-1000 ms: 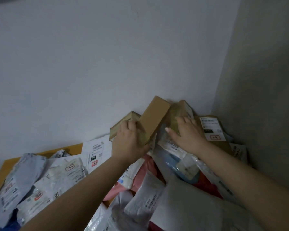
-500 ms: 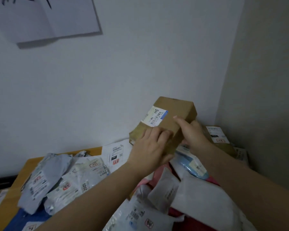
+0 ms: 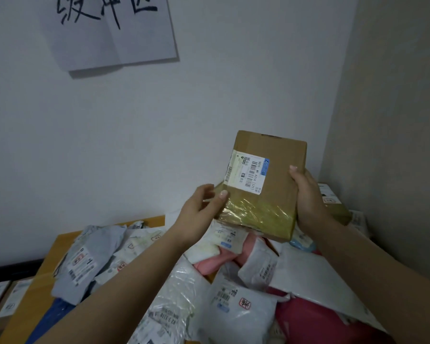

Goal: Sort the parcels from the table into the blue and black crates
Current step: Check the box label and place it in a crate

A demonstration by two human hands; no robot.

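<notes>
I hold a flat brown cardboard box (image 3: 276, 175) up in front of the wall, label side toward me, above the heap of parcels. Its white shipping label sits on the upper left and shiny tape wraps the lower part. My right hand (image 3: 307, 197) grips the box's right edge, thumb on the front. My left hand (image 3: 200, 213) pinches its lower left corner with thumb and fingers. The wooden table (image 3: 60, 247) below is heaped with soft mailer bags in white (image 3: 233, 309), grey (image 3: 90, 256) and pink (image 3: 215, 261). No blue or black crate is in view.
A paper sign (image 3: 109, 31) with handwritten characters hangs on the wall above left. A side wall closes the right. Another brown box (image 3: 332, 202) lies in the back right corner of the table. Cardboard boxes (image 3: 0, 301) stand low at the far left.
The brown box has been lifted off the pile and turned upright with its label facing me. Both hands shifted to its side edges, and my view has tilted upward.
</notes>
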